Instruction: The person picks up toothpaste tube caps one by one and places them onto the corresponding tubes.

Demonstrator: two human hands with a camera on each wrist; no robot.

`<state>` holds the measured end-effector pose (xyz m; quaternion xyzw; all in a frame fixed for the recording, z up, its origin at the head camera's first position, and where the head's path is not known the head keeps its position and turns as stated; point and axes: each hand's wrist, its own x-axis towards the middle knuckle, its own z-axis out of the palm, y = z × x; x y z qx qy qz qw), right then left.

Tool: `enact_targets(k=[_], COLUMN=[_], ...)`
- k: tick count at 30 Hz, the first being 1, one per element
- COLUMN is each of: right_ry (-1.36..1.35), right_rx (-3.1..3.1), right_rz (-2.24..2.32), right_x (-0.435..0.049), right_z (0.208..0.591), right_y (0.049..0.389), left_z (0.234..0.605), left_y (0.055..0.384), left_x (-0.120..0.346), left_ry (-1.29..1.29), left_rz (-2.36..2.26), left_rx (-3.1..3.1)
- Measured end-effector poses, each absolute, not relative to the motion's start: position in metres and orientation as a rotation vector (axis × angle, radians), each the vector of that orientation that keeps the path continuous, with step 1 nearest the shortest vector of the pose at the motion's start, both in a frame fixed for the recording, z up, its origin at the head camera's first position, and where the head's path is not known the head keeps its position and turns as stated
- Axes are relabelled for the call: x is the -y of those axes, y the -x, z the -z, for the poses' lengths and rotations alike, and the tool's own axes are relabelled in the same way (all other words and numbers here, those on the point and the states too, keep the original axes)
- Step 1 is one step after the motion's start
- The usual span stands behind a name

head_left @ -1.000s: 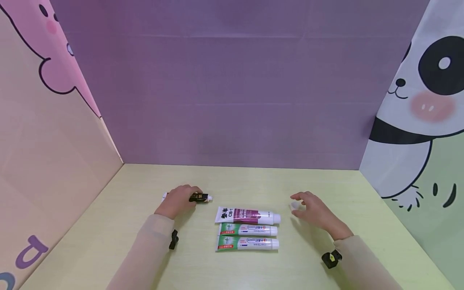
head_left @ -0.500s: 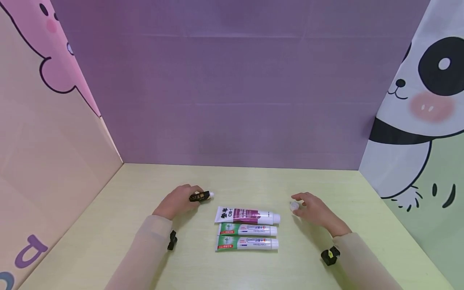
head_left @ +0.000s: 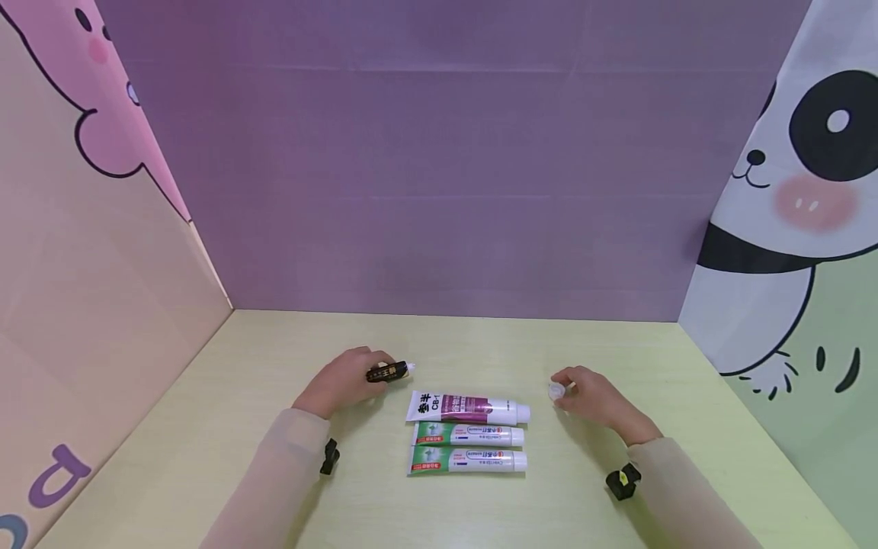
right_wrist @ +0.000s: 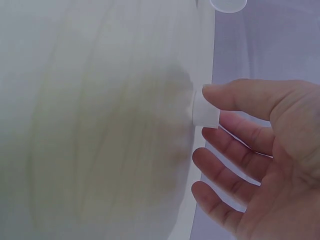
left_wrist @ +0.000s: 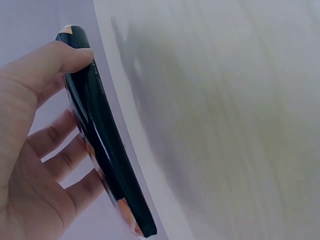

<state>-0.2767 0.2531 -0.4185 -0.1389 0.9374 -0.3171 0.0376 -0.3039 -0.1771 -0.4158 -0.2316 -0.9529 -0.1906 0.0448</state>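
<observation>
My left hand point(head_left: 346, 381) grips a black toothpaste tube point(head_left: 386, 372) with gold lettering, its white nozzle end pointing right. In the left wrist view the thumb lies over the dark tube point(left_wrist: 102, 125) and the fingers reach behind it. On the right, my right hand point(head_left: 593, 396) pinches a small white cap point(head_left: 556, 391) between thumb and forefinger. Seen from the right wrist, the cap point(right_wrist: 205, 110) is at the table surface, and the other fingers are spread below it.
Between the hands lie a purple-and-white toothpaste tube point(head_left: 469, 409) and two green-and-white tubes point(head_left: 469, 435), side by side with caps to the right. A purple panel point(head_left: 439, 191) closes the back of the table point(head_left: 453, 511); printed panels stand at both sides.
The left hand has lifted the black tube and moved it slightly right, with its nozzle tilting up. The right thumb and forefinger have closed in on the white cap.
</observation>
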Motion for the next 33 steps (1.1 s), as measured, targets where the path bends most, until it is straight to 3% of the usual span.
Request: enact_targets(k=[33], right_ry=[0.455], right_rx=[-2.887], right_rz=[1.023], right_x=[-0.252], right_z=[0.41], right_y=[0.262], left_z=[0.398], left_y=[0.287], left_x=[0.152], left_ry=[0.981], left_rz=[0.639], left_rx=[2.821])
